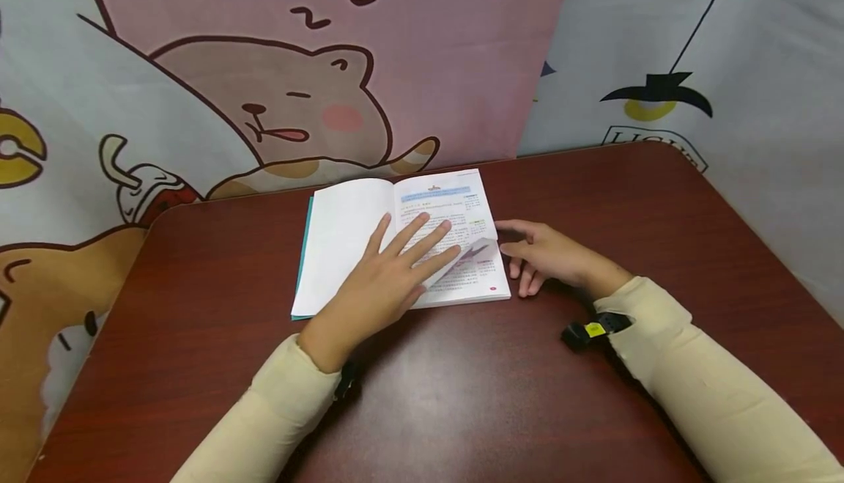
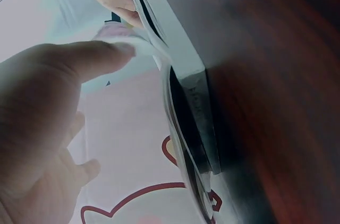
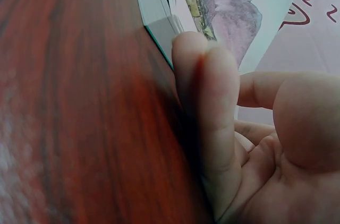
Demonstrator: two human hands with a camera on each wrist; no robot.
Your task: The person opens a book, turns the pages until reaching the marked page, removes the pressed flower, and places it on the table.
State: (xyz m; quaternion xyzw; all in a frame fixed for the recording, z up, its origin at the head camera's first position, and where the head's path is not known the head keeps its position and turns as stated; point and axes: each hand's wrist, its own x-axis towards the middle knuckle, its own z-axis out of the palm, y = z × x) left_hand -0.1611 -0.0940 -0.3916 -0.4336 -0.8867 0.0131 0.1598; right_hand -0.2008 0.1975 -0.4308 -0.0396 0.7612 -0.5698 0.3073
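Note:
An open book [image 1: 349, 241] lies on the table, with a blank white left page and a printed right page. Its lower right leaf [image 1: 471, 250] is lifted and bent back, baring a purple picture [image 3: 234, 11] on its underside. My left hand [image 1: 385, 281] spreads over the right page with straight fingers. In the left wrist view its thumb [image 2: 101, 59] meets the edge of the raised leaf. My right hand [image 1: 554, 256] is beside the book's right edge, fingers loosely bent, index and thumb tips apart near the leaf's edge.
The dark red-brown table [image 1: 428, 402] has rounded far corners. A cloth [image 1: 461, 50] printed with cartoon animals hangs right behind it. A black strap device with a yellow label [image 1: 593, 329] is at the right wrist. Light sleeves [image 1: 283, 402] cover both forearms.

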